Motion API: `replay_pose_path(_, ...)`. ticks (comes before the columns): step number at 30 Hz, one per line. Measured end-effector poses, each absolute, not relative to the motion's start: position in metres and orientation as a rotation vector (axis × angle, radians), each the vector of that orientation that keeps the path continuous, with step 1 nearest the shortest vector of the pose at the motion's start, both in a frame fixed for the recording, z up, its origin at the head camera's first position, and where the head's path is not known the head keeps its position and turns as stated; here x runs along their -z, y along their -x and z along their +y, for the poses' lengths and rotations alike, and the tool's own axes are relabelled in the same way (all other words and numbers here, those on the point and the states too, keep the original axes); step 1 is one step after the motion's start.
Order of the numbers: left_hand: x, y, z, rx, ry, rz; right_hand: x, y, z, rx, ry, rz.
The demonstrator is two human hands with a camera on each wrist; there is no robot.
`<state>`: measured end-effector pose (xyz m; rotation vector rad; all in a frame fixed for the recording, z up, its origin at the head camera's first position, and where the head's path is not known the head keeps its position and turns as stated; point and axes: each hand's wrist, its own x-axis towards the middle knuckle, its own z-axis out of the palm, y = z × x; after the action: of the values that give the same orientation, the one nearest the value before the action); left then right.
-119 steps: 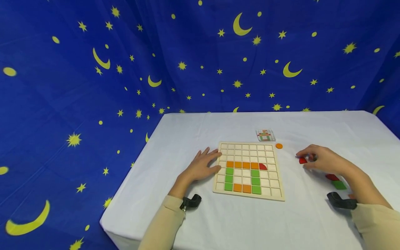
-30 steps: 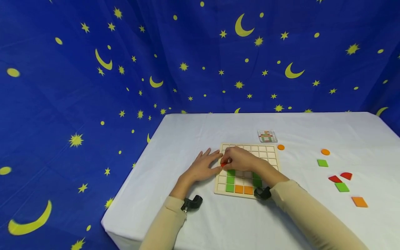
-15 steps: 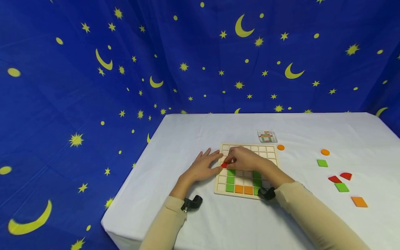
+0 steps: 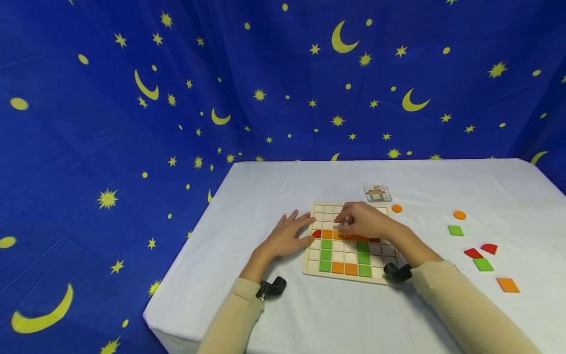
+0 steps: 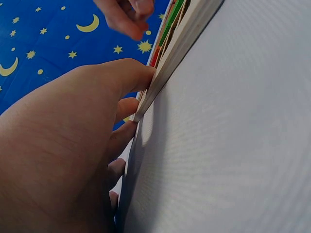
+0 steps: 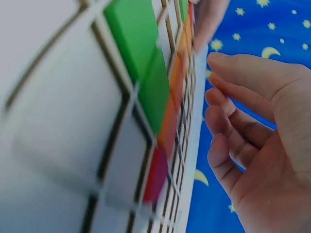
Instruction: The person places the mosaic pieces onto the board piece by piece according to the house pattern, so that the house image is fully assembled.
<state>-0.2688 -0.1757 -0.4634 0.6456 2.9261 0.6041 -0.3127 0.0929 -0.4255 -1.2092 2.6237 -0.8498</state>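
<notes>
In the head view, my left hand lies with spread fingers at the left edge of a wooden grid board; the left wrist view shows its thumb and fingertips touching that edge. A red quarter-round tile sits in the leftmost cell of a row, beside several orange square tiles. Columns of green tiles stand below that row. Over the board's middle hovers my right hand, fingers loosely bent and holding nothing, partly covering the orange row. The right wrist view shows another red tile at the row's other end.
A small pattern card lies behind the board, near an orange disc. Loose on the right are another orange disc, green squares, red quarter-rounds and an orange square. A white cloth covers the table.
My right hand brought a red quarter-round tile from the right to the row's left end, let go of it and moved back rightward. My left hand stays at the board's edge.
</notes>
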Motion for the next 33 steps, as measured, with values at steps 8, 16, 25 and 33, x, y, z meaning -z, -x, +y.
replay_pose_path(8,0.464,0.269,-0.177,-0.633,-0.659,2.921,0.426,0.311,0.136,0.916,1.156,2.682)
replay_pose_path(16,0.462,0.266,-0.176,-0.622,-0.66,2.926,0.427,0.305,0.175,0.964,0.982,2.735)
replay_pose_path(25,0.462,0.267,-0.175,-0.626,-0.646,2.924,0.433,0.3,0.223,0.926,0.902,2.856)
replay_pose_path(33,0.463,0.268,-0.176,-0.632,-0.652,2.923,0.438,0.294,0.263,0.844,0.66,2.946)
